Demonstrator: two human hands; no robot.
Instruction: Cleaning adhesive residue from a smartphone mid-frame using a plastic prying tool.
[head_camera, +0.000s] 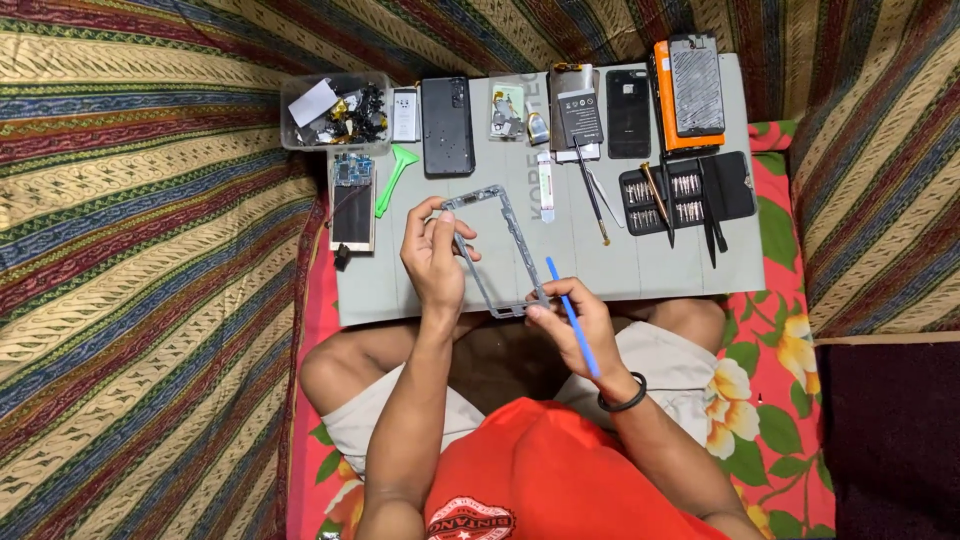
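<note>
Person sat cross-legged, a grey work mat (400, 290) lying in front of the knees as the surface. Left hand (435, 258) gripped the upper left side of a thin grey phone frame (500, 250), fingers curled round its edge. Right hand (572, 325) pinched the frame's lower corner with thumb and fingertips and also clasped a blue plastic pry stick (572, 315), which ran slantwise across the palm toward the wrist. Frame was held tilted just above the near edge of the mat, between both hands; can't tell if it touched the mat. A black band (625, 398) sat on the right wrist.

Along the far edge of the mat: a clear plastic tub (335, 110) of small parts at the left, then a black phone back cover (447, 125), a dark battery (580, 115), a black phone (628, 112), and a phone in an orange case (690, 90) at the right. A green scraper tool (395, 178) lay beside a phone body with exposed circuit board (352, 200) at the mat's left edge. A black bit case (685, 195), open, lay at the right with tweezers (712, 215) on it. A slim metal probe (592, 195) lay mid-mat. Striped cloth (150, 250) surrounded everything.
</note>
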